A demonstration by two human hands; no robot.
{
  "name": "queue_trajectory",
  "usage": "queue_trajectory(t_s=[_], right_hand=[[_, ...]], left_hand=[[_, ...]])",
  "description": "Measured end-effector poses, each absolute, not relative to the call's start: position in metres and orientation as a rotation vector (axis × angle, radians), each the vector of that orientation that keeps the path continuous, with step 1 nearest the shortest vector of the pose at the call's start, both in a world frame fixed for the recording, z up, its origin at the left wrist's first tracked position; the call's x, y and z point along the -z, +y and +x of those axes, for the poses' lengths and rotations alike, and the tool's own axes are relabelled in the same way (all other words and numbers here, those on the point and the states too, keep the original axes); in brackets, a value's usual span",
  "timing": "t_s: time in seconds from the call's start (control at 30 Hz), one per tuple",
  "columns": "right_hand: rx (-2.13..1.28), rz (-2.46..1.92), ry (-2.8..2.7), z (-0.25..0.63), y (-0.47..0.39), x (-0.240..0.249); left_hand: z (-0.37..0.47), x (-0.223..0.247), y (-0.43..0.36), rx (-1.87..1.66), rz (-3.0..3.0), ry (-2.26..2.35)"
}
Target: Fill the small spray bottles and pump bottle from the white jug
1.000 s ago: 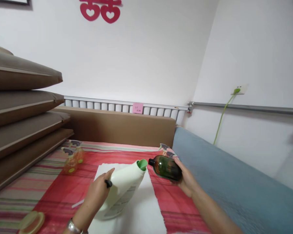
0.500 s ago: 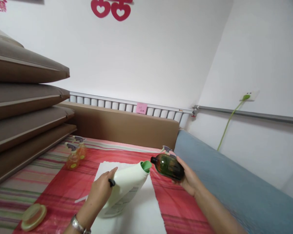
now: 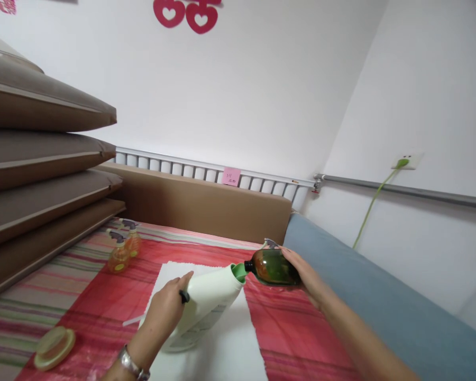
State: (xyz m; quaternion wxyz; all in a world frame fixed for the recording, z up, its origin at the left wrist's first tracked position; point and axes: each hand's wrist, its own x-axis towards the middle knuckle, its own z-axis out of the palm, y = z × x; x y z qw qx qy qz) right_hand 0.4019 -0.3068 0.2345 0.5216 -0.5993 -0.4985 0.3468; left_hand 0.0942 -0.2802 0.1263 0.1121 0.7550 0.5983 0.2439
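My left hand [image 3: 170, 302] is closed around the upper side of a large pale detergent jug [image 3: 208, 293], tilted so its green spout [image 3: 238, 272] points up to the right. A dark ring shows on that hand. In my right hand [image 3: 301, 267] lies a brown-green bottle [image 3: 272, 266], held nearly level with its black neck at the spout. Whether liquid is flowing I cannot tell. Beneath the jug a white sheet [image 3: 234, 344] is spread on red plastic. Behind the bottle, a spray head [image 3: 270, 243] is partly hidden.
Two spray bottles with yellowish liquid, the nearer one [image 3: 119, 258] in front, stand at left. A round pale lid [image 3: 54, 346] lies front left. Stacked brown cushions [image 3: 47, 153] rise at left; a brown board [image 3: 202, 206] and blue padded surface [image 3: 365, 280] border the back and right.
My right hand has brought the bottle slightly left and levelled it, so its neck now meets the jug's spout. My left hand keeps its hold on the jug.
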Motion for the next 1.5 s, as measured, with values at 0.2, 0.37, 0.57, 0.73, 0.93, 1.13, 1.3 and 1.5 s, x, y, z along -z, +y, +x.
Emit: queue_trajectory(t_s=[0.2, 0.37, 0.57, 0.73, 0.93, 1.13, 1.3, 1.5], right_hand=[[-0.795, -1.527, -1.277, 0.398, -0.307, -0.246], [-0.752, -1.596, -1.313, 0.4, -0.303, -0.249], [-0.685, -1.66, -1.397, 0.4, -0.298, -0.256], [-0.555, -1.729, -1.495, 0.392, -0.299, -0.266], [-0.302, -1.743, -1.726, 0.382, -0.293, -0.279], [-0.029, -1.772, -1.965, 0.353, -0.302, -0.289], [0.372, -1.689, -2.254, 0.319, -0.317, -0.294], [0.431, -1.661, -2.316, 0.307, -0.315, -0.298]], left_hand=[[0.094, -0.126, -0.282, -0.738, 2.21, 1.746], [0.093, -0.125, -0.282, -0.732, 2.217, 1.762], [0.094, -0.124, -0.28, -0.738, 2.229, 1.756], [0.094, -0.126, -0.282, -0.732, 2.222, 1.754], [0.092, -0.128, -0.283, -0.717, 2.212, 1.753], [0.092, -0.128, -0.286, -0.713, 2.177, 1.778], [0.09, -0.128, -0.289, -0.745, 2.183, 1.764], [0.083, -0.123, -0.288, -0.793, 2.16, 1.737]])
